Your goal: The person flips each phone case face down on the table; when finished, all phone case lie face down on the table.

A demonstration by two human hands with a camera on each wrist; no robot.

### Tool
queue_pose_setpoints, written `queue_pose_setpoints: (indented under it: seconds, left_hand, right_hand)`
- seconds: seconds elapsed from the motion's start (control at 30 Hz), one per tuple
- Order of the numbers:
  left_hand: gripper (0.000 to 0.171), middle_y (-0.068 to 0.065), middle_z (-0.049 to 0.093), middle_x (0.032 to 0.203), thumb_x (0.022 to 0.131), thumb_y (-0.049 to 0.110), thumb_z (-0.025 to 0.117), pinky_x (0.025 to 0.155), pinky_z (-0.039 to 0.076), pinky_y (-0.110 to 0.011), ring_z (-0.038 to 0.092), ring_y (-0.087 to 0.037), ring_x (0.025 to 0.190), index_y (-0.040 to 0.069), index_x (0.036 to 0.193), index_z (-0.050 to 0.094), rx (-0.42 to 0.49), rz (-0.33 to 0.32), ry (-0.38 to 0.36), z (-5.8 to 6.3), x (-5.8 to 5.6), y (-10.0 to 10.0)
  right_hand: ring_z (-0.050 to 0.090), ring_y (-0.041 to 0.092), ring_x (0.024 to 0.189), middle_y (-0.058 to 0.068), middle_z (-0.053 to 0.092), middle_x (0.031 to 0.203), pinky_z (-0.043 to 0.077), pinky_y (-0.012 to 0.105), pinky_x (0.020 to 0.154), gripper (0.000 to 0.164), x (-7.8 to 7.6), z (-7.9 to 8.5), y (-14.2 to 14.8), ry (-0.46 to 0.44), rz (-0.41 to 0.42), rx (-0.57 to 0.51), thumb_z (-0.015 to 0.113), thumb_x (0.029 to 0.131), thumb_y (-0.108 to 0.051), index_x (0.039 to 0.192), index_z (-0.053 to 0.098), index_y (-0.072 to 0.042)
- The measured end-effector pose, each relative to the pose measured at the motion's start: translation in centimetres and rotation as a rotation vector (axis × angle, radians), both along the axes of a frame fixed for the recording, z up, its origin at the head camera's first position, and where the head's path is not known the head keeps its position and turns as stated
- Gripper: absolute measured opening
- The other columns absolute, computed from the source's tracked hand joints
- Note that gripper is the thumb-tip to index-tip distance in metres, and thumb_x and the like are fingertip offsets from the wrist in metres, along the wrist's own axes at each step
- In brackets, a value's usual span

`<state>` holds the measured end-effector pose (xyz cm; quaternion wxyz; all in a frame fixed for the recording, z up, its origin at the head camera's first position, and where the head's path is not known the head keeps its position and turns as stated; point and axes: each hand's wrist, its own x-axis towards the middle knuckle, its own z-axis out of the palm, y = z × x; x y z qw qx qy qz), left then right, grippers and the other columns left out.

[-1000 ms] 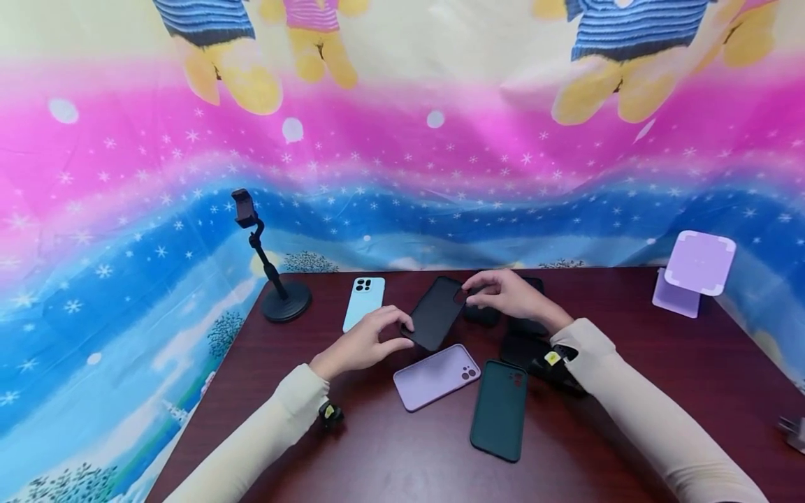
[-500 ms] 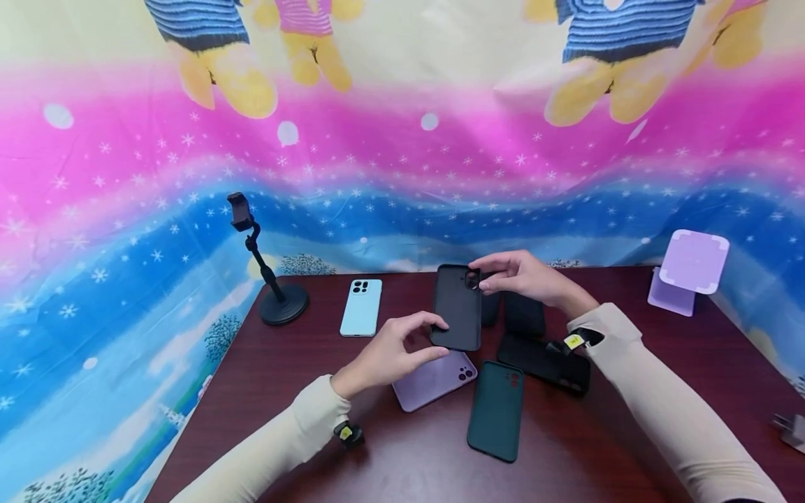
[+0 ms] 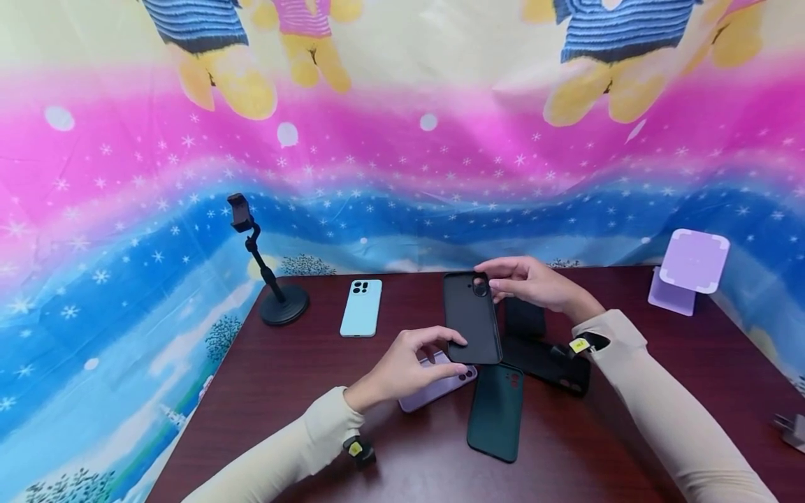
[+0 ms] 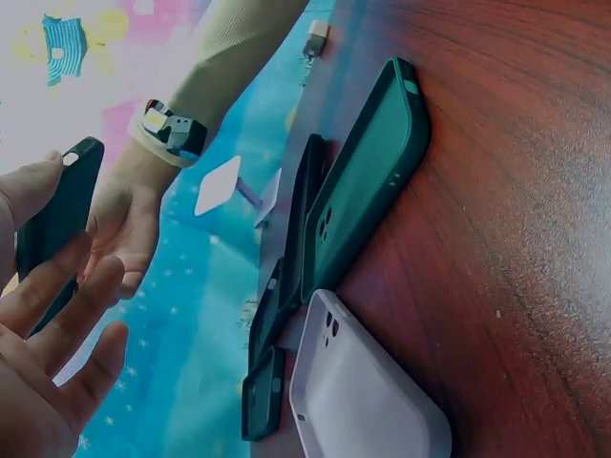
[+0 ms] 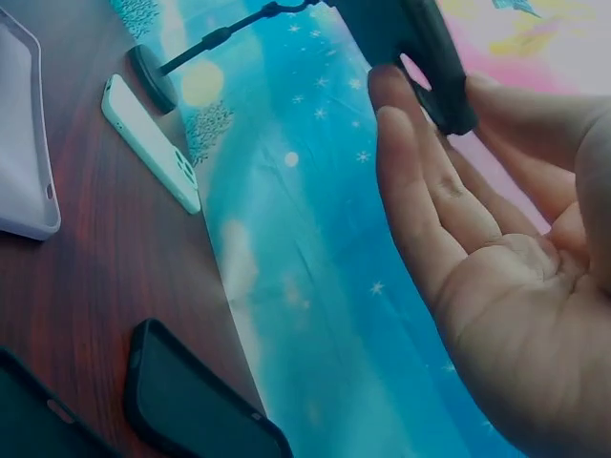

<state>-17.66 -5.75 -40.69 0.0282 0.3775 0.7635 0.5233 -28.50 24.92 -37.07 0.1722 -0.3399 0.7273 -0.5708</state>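
A black phone case (image 3: 470,325) is held up between both hands over the table, its camera cutout at the upper right. My left hand (image 3: 411,367) pinches its lower left part between thumb and fingers. At the upper right corner, beside the cutout, my right hand (image 3: 537,285) grips the edge; the right wrist view shows the thumb and fingertips on either side of the case (image 5: 396,48). Below lie a lilac phone case (image 4: 368,391), partly covered by the left hand in the head view, and a dark green phone case (image 3: 495,419).
Several black cases lie behind and right of the green one, including one lying crosswise (image 3: 544,367). A pale blue phone case (image 3: 361,311) lies farther left. A black phone stand (image 3: 284,305), a lilac stand (image 3: 697,262) and a plug adapter (image 3: 794,432) stand around the table's sides.
The black case has moved right and turned from tilted to nearly upright, its camera cutout facing the head view. Both hands have shifted right with it. The cases on the table stay put.
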Motion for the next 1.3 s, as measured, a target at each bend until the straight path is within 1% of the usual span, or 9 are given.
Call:
queue_pose_setpoints:
  seconds: [0.07, 0.17, 0.47, 0.73, 0.8, 0.9, 1.03, 1.13, 1.3]
  left_hand:
    - [0.028, 0.003, 0.073, 0.099, 0.090, 0.022, 0.081, 0.067, 0.052, -0.024, 0.063, -0.014, 0.079, 0.024, 0.115, 0.070, 0.006, -0.001, 0.007, 0.1, 0.1, 0.0]
    - [0.025, 0.004, 0.072, 0.097, 0.090, 0.022, 0.082, 0.068, 0.051, -0.024, 0.063, -0.013, 0.080, 0.024, 0.111, 0.070, 0.008, -0.002, 0.015, 0.2, 0.2, 0.0]
    - [0.023, 0.006, 0.071, 0.097, 0.089, 0.023, 0.082, 0.069, 0.050, -0.024, 0.061, -0.009, 0.082, 0.024, 0.109, 0.069, 0.000, 0.000, 0.016, 0.3, 0.4, -0.1]
    - [0.024, 0.006, 0.071, 0.100, 0.089, 0.022, 0.082, 0.072, 0.053, -0.044, 0.060, -0.005, 0.085, 0.025, 0.110, 0.070, -0.004, -0.007, 0.039, -0.1, 0.3, -0.2]
    - [0.024, 0.006, 0.071, 0.100, 0.089, 0.023, 0.082, 0.073, 0.054, -0.043, 0.060, -0.005, 0.085, 0.025, 0.110, 0.070, -0.005, -0.010, 0.043, -0.2, 0.3, -0.2]
    - [0.024, 0.006, 0.072, 0.100, 0.089, 0.023, 0.082, 0.073, 0.054, -0.038, 0.061, -0.005, 0.086, 0.024, 0.110, 0.070, -0.002, -0.016, 0.051, -0.2, 0.2, -0.2]
    - [0.023, 0.004, 0.072, 0.100, 0.090, 0.023, 0.082, 0.073, 0.053, -0.028, 0.061, -0.005, 0.088, 0.022, 0.109, 0.070, 0.006, -0.024, 0.080, -0.1, 0.2, -0.2]
    - [0.021, 0.002, 0.071, 0.100, 0.090, 0.024, 0.081, 0.073, 0.052, -0.023, 0.059, -0.005, 0.087, 0.020, 0.107, 0.069, 0.009, -0.028, 0.100, -0.1, 0.2, -0.2]
    - [0.020, 0.001, 0.071, 0.099, 0.091, 0.025, 0.081, 0.074, 0.052, -0.025, 0.057, -0.005, 0.085, 0.019, 0.106, 0.068, 0.011, -0.029, 0.103, 0.0, 0.2, -0.2]
  right_hand:
    - [0.071, 0.013, 0.115, -0.007, 0.067, 0.136, 0.059, 0.034, 0.093, 0.046, 0.0, 0.0, 0.0, -0.009, 0.026, -0.024, 0.053, 0.107, -0.010, 0.150, 0.045, 0.006]
    - [0.070, 0.012, 0.117, -0.008, 0.066, 0.137, 0.059, 0.032, 0.095, 0.047, 0.0, 0.1, -0.1, -0.009, 0.050, -0.038, 0.052, 0.108, -0.010, 0.151, 0.044, 0.005]
    - [0.071, 0.012, 0.116, -0.009, 0.066, 0.137, 0.059, 0.032, 0.093, 0.046, 0.3, 0.2, -0.1, 0.038, 0.038, -0.016, 0.052, 0.107, -0.008, 0.151, 0.046, 0.005]
    - [0.071, 0.011, 0.111, -0.007, 0.068, 0.135, 0.059, 0.031, 0.091, 0.043, 0.3, -0.3, 0.1, 0.017, 0.069, -0.074, 0.051, 0.106, -0.005, 0.148, 0.049, 0.006]
    - [0.071, 0.011, 0.112, -0.007, 0.068, 0.134, 0.059, 0.031, 0.090, 0.043, 0.4, -0.4, 0.1, 0.020, 0.069, -0.071, 0.052, 0.106, -0.004, 0.148, 0.049, 0.006]
    - [0.072, 0.012, 0.112, -0.007, 0.069, 0.132, 0.059, 0.031, 0.090, 0.044, 0.5, -0.4, 0.1, 0.042, 0.050, -0.049, 0.052, 0.106, -0.004, 0.148, 0.048, 0.006]
    - [0.073, 0.011, 0.110, -0.009, 0.071, 0.129, 0.059, 0.030, 0.090, 0.043, 0.7, -0.5, -0.1, 0.071, -0.014, -0.031, 0.055, 0.104, -0.004, 0.147, 0.051, 0.004]
    - [0.072, 0.009, 0.111, -0.010, 0.072, 0.128, 0.058, 0.027, 0.092, 0.042, 0.8, -0.8, -0.5, 0.076, -0.063, -0.043, 0.059, 0.103, -0.005, 0.145, 0.054, 0.000]
    - [0.070, 0.007, 0.113, -0.009, 0.072, 0.125, 0.058, 0.027, 0.094, 0.042, 0.9, -1.7, -1.2, 0.068, -0.096, -0.101, 0.061, 0.102, -0.005, 0.144, 0.055, -0.002]
